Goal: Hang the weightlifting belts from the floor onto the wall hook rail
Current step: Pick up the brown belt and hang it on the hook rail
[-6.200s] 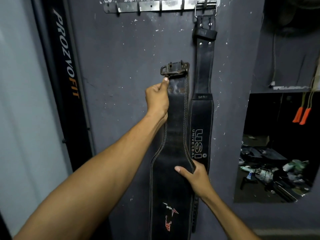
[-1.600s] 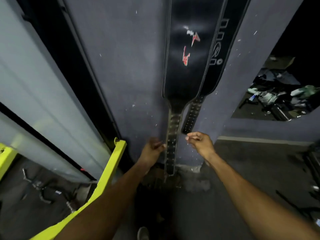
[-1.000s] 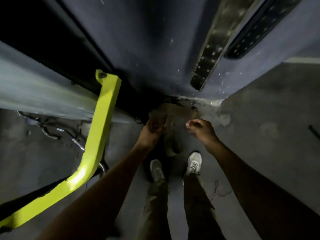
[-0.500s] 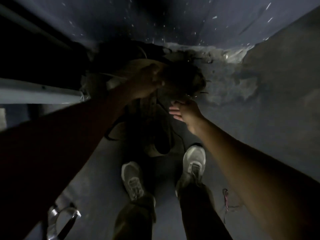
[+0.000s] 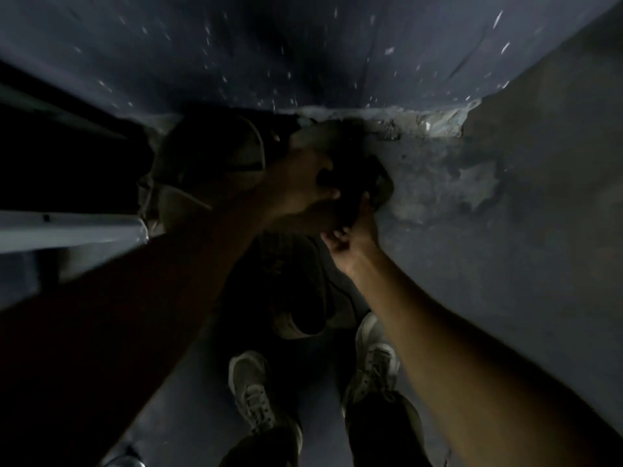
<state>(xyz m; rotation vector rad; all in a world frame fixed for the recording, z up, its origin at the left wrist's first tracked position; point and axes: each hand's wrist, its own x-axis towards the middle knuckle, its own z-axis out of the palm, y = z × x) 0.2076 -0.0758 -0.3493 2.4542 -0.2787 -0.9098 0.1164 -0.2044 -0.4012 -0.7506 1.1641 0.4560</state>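
Note:
I look straight down at a dim pile of weightlifting belts on the floor at the foot of the wall. A tan curled belt lies at the pile's left, a dark belt at the top right. My left hand is closed around the dark belt near the wall. My right hand is just below it, fingers curled onto the same belt's lower edge. The hook rail and the hung belts are out of view.
The grey wall fills the top, with crumbled plaster at its base. A pale frame rail lies at the left. My two shoes stand just below the pile on the concrete floor.
Two belts hung on the rail earlier. My view dropped from the wall to the floor. Both hands went down to the pile and closed on the dark belt; the right hand was open half a second ago.

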